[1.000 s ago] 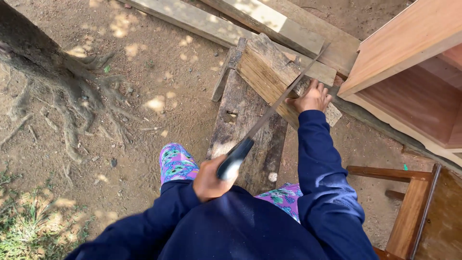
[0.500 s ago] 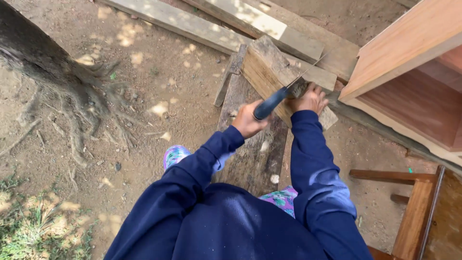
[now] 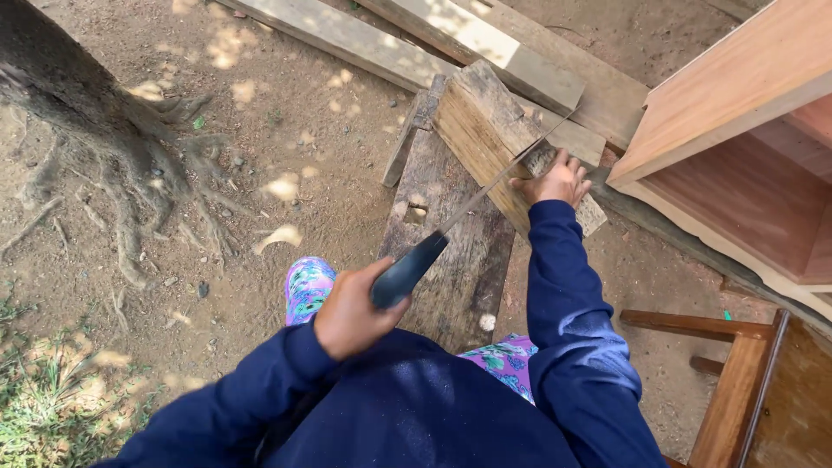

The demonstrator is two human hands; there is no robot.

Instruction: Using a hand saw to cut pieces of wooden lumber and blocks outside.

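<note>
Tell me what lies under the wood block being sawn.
The wood block rests on a dark weathered bench, steadied by the right hand. Bare dirt surrounds it. Where block and bench meet is covered.

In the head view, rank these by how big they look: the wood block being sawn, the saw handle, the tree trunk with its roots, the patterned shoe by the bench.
1. Tree trunk with roots, partly cut off by the frame.
2. Wood block.
3. Saw handle and patterned shoe look much alike; the left hand hides part of the handle, so I leave them unranked.

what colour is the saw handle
Dark blue-black, seen in the head view: saw handle gripped by the left hand.
</note>
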